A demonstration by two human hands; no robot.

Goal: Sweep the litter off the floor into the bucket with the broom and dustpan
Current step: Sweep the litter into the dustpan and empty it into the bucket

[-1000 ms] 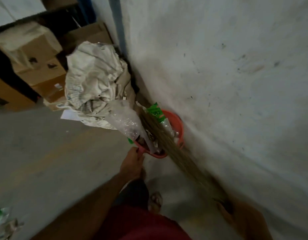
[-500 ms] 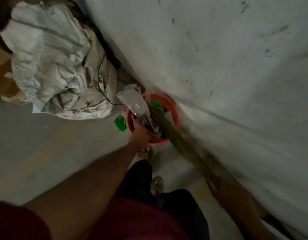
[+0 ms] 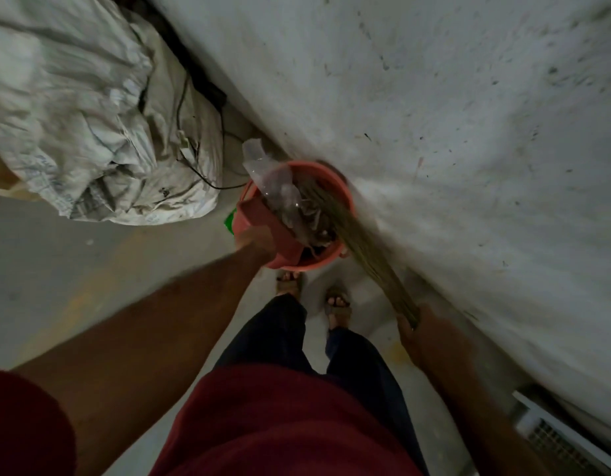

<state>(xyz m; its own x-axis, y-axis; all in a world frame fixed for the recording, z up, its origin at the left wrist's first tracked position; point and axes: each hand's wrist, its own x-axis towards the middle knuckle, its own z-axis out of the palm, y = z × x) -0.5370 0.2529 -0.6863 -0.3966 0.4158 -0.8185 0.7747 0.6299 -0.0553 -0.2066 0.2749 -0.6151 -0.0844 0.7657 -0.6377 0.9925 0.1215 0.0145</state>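
Litter (image 3: pixel 290 204) sits inside the red bucket (image 3: pixel 335 180), mostly clear plastic and scraps. This bucket stands on the grey floor (image 3: pixel 56 269), touching the white wall (image 3: pixel 434 132). One green scrap (image 3: pixel 230 221) lies on the floor just left of the bucket. Over the bucket's left rim, the left hand (image 3: pixel 254 240) grips a red dustpan (image 3: pixel 262 218), tipped into the bucket. The right hand (image 3: pixel 420 328) curls around the broom (image 3: pixel 362 242), whose bristles reach into the bucket. A big white sack (image 3: pixel 91 115) and a black cord (image 3: pixel 201 173) lie left of the bucket.
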